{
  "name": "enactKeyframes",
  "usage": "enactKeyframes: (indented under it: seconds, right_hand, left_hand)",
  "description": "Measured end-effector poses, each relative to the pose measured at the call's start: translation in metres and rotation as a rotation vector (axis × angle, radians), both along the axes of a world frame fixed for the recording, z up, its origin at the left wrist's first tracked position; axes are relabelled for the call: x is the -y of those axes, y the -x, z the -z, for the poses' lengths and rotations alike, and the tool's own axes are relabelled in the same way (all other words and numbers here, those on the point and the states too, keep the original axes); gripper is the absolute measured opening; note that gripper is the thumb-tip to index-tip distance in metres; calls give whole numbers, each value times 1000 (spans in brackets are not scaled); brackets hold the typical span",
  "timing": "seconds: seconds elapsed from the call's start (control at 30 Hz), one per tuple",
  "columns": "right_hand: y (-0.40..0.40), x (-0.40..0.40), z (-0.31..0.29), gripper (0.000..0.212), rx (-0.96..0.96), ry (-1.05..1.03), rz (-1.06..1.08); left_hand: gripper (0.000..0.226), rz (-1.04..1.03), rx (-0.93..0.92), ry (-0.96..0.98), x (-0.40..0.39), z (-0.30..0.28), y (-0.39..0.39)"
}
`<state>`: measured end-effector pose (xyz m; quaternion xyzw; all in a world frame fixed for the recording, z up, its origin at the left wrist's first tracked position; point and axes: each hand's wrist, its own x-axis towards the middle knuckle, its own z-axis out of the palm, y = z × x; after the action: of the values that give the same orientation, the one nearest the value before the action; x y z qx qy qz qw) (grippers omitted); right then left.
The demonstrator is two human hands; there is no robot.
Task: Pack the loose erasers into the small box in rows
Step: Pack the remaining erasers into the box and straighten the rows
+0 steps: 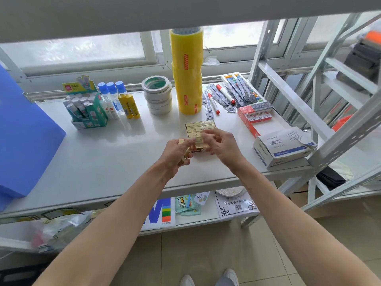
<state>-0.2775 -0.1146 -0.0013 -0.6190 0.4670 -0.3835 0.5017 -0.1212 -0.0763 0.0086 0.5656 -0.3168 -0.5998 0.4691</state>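
A small box (201,150) stands on the white shelf (115,157), filled with rows of pale yellow wrapped erasers (201,126). My left hand (177,155) hovers just left of the box and grips a few loose erasers (186,154) stacked in its curled fingers. My right hand (221,144) is over the near part of the box and pinches one eraser (199,140) between thumb and fingertips. The box's near end is partly hidden behind both hands.
Behind the box stand a tall yellow tape stack (186,73), white tape rolls (158,94) and glue bottles (112,100). A paper-clip carton (284,147) and a red box (254,116) lie to the right. A blue panel (22,137) stands left; metal shelf posts (338,129) rise right.
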Motion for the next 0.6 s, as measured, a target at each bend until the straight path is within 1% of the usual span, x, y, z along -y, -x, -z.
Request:
enactKeyframes:
  seconds: [0.07, 0.1, 0.2, 0.3, 0.4, 0.47, 0.6]
  right_hand:
    - [7, 2, 1, 33, -152, 96, -60]
    - [10, 2, 1, 33, -207, 136, -68]
    - [15, 5, 1, 30, -274, 232, -36]
    - [25, 18, 1, 28, -349, 297, 66]
    - [37, 35, 3, 26, -493, 317, 116]
    - [39, 44, 2, 25, -560, 308, 79]
    - [34, 52, -1, 29, -678, 297, -43]
  left_hand:
    - [18, -3, 3, 1, 1, 0, 3]
    - [19, 5, 6, 1, 2, 1, 4]
    - [23, 5, 27, 2, 4, 3, 10]
    - [29, -97, 132, 0, 7, 5, 10]
    - [24, -122, 304, 0, 9, 7, 6]
    - [25, -103, 371, -9, 12, 11, 5]
    - [31, -49, 446, -27, 16, 17, 7]
